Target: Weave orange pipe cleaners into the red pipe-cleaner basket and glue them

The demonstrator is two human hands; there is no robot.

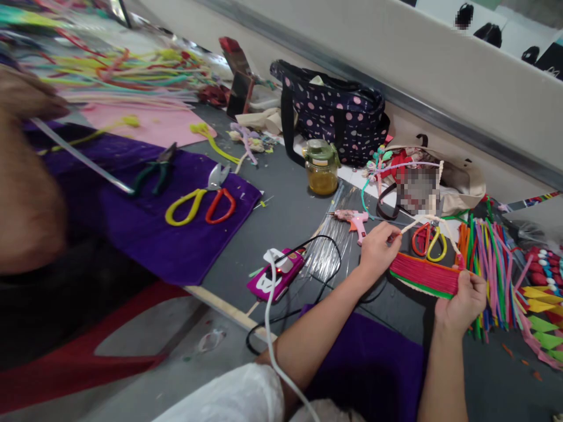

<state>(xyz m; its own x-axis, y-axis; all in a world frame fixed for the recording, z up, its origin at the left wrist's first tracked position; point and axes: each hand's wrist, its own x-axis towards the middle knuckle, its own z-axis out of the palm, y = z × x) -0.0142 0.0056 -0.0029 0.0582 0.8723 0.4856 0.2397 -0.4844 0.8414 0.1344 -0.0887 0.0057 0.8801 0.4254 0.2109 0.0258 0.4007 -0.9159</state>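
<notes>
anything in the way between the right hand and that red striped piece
Nothing visible: the right hand grips the red striped piece at its right end. The scissors just beyond it aren't between them.

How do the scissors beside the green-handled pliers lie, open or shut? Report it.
Open: the scissors lie on the purple cloth with their blade tips parted and their yellow and red handles spread.

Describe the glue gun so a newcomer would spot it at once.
Find the dark spotted bag at the back, then the jar in front of it. Between the jar and the left hand is the glue gun. Its pink, pistol-shaped body sets it apart from the clear sticks beside it.
</notes>
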